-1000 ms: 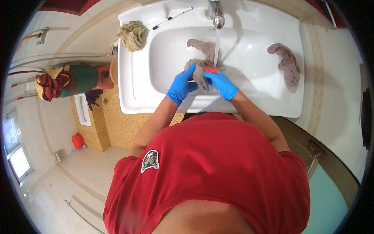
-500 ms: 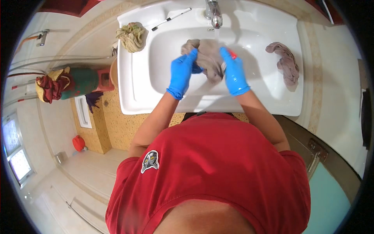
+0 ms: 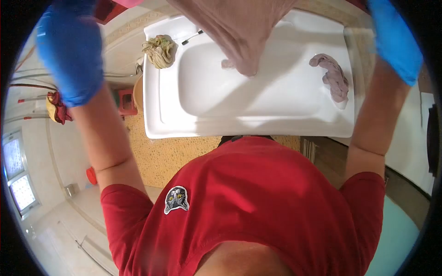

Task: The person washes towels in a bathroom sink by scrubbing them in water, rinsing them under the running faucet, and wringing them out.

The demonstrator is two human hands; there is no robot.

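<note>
Two gloved hands, left hand [image 3: 71, 53] and right hand [image 3: 398, 41], flanked one hanging cloth [image 3: 239, 27], grips impossible to tell; two bunched cloths [image 3: 159, 51] lay on one sink [image 3: 271, 108].

Red short-sleeved top [image 3: 258, 202], cat-face patch [image 3: 177, 200], blue gloves [image 3: 71, 53]

Pretty sure I'm in a home bathroom or washroom here. Landmark is the wide white sink [image 3: 271, 108] in front of me, with a yellow-green cloth [image 3: 159, 51] bunched on its left rim and a mauve cloth [image 3: 332, 77] lying toward its right end. Below the sink there's orangey patterned flooring [image 3: 170, 161], and well off to its left I've got pale walls [image 3: 39, 156] and a small window [image 3: 18, 172]. Left edge is dim and warped, so those thin lines beside the sink are maybe pipes or hoses [image 3: 34, 86].
</note>
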